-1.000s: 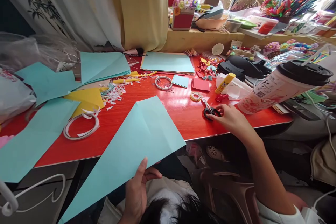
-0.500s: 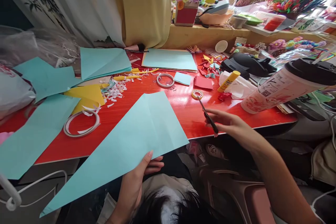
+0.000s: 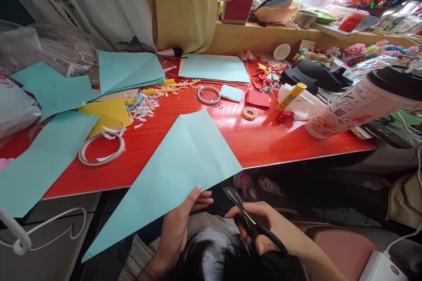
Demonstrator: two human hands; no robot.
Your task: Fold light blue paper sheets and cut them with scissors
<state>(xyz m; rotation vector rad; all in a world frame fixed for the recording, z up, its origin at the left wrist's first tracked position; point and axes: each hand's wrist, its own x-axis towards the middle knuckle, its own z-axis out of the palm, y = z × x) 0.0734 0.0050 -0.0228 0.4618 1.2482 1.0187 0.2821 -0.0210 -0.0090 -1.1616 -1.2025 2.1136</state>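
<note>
My left hand point(image 3: 184, 215) grips the lower edge of a large folded sheet of light blue paper point(image 3: 178, 167), thumb on top and fingers beneath. The sheet tapers to a point at lower left, and its upper part lies over the table edge. Black-handled scissors point(image 3: 252, 224) are in my right hand point(image 3: 263, 224), below the table's front edge. Their blades stand slightly apart and point up and left, not touching the paper. Several of my right fingers are partly hidden by the handles.
On the red table point(image 3: 211, 136) lie tape rolls point(image 3: 101, 148), paper scraps point(image 3: 145, 109), blue paper stacks point(image 3: 214, 69), red squares point(image 3: 257, 99) and a glue stick point(image 3: 292, 96). A tall cup point(image 3: 349, 105) stands at right. A pink stool point(image 3: 339, 246) is below.
My right hand has drawn back from the table toward me with the scissors, and their blades are now apart. The blue sheet in my left hand has shifted slightly right.
</note>
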